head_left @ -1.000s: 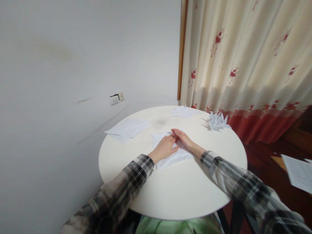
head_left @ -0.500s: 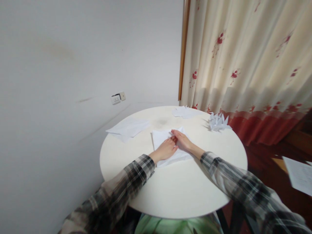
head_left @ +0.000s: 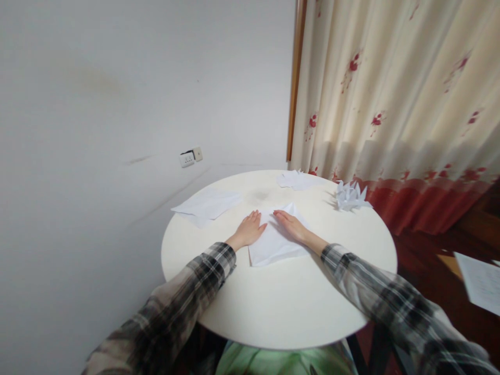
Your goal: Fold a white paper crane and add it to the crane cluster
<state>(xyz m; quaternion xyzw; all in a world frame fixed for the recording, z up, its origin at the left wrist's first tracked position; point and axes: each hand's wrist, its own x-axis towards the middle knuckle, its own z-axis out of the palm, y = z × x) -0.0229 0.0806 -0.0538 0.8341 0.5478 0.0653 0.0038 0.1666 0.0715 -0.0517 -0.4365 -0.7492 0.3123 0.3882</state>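
A folded white paper sheet (head_left: 273,242) lies in the middle of a round white table (head_left: 281,302). My left hand (head_left: 249,230) lies flat and open on the paper's left edge, fingers stretched forward. My right hand (head_left: 290,225) lies flat and open on the paper's upper right part, fingers pointing left. Both forearms wear plaid sleeves.
A stack of white sheets (head_left: 207,204) lies at the table's left rear. A folded paper piece (head_left: 296,179) sits at the far edge and several folded paper cranes (head_left: 349,196) at the right rear. A wall stands left, a curtain (head_left: 390,104) right. Printed paper (head_left: 482,281) lies off the table.
My left hand has slid left from the middle of the paper to its left edge. My right hand has stayed in place on the paper.
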